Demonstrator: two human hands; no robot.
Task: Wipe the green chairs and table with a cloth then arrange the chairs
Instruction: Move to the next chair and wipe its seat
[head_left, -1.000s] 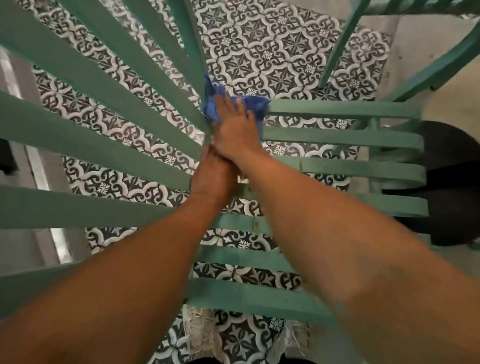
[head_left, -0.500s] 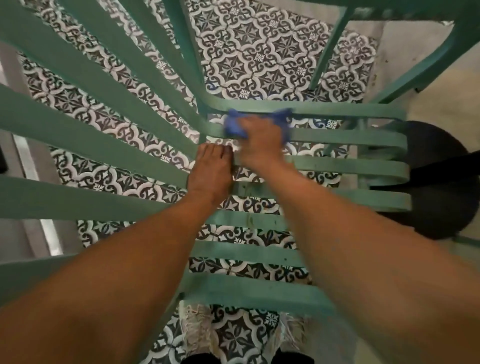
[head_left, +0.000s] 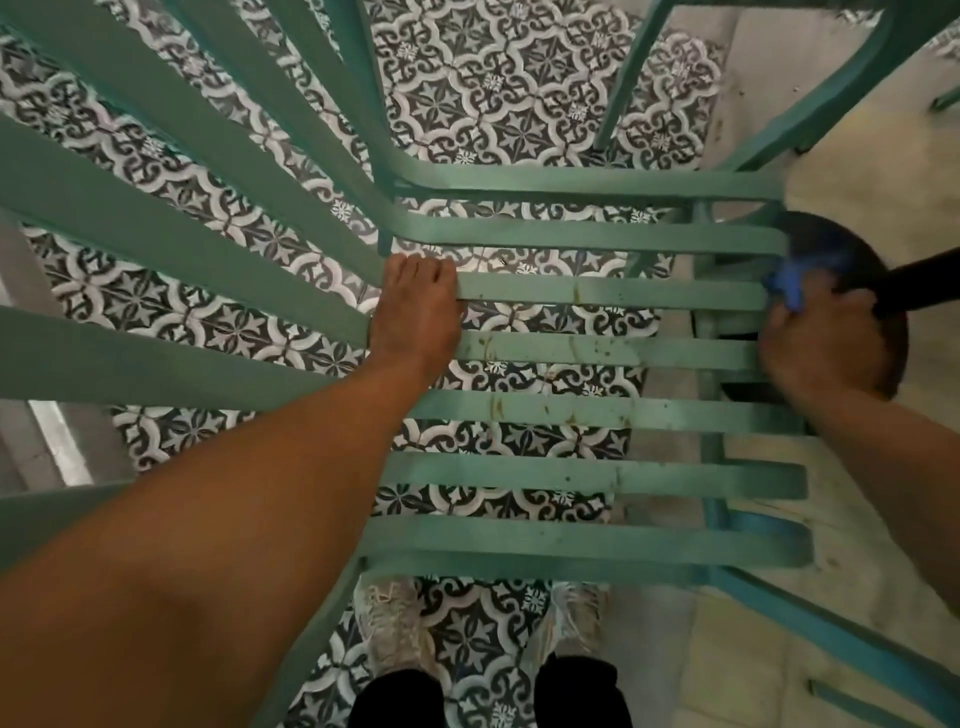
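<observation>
Since the earlier frames the blue cloth (head_left: 789, 283) has been carried from the bend where seat meets back out to the far right ends of the seat slats, and the right hand (head_left: 821, 348) has gone with it. The cloth is now bunched under curled fingers and gripped against the end of the third slat of the green chair (head_left: 597, 293); only a small blurred corner of it shows, so how much is folded beneath the hand cannot be told. The left hand (head_left: 415, 306) is laid at the bend of the seat, its fingers hooked over a slat and holding the chair. Rust-coloured marks are seen along several slats. A round black base (head_left: 810, 234) lies on the floor beneath the right hand, with a dark bar (head_left: 919, 283) running from it to the right edge. Patterned tiles (head_left: 493, 93) are seen through the slats, and pale shoes (head_left: 395, 629) stand at the bottom of the view.
</observation>
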